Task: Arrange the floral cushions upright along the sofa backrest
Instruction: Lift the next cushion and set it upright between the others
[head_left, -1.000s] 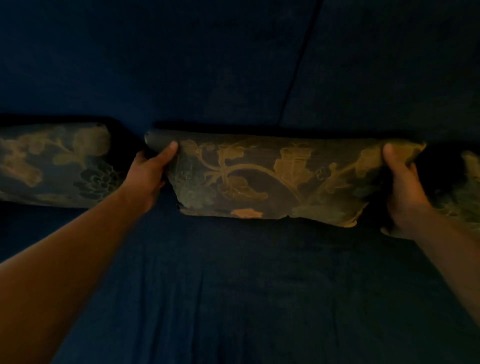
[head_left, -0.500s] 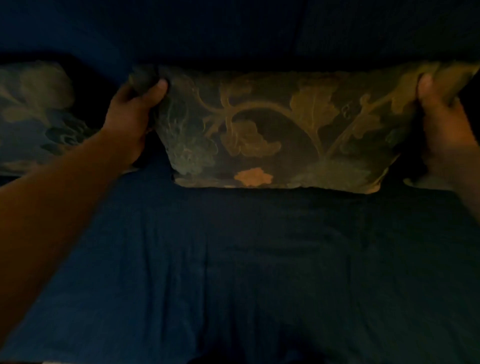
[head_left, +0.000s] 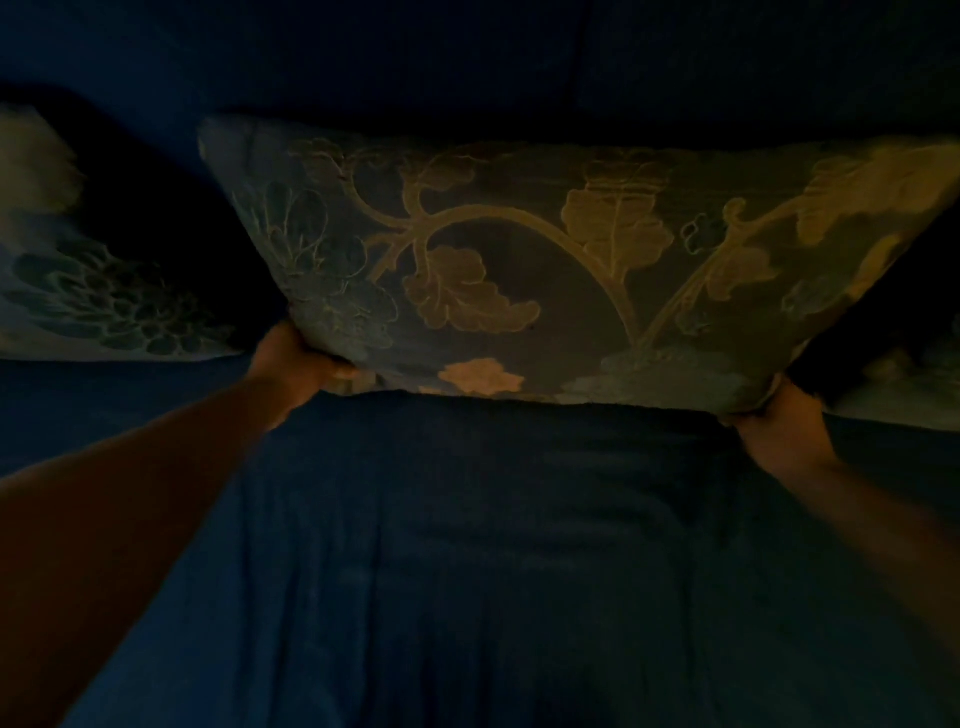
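Each grip pinches a lower corner of the middle floral cushion (head_left: 519, 270): the left hand (head_left: 296, 364) closed on the near-left corner, the right hand (head_left: 774, 415) on the near-right. The cushion stands nearly upright on the sofa seat (head_left: 467, 571), its top edge against the dark backrest (head_left: 467, 62). Another floral cushion (head_left: 93, 291) lies to the left, a third barely shows far right. Released with its base too far forward, the cushion could slump flat.
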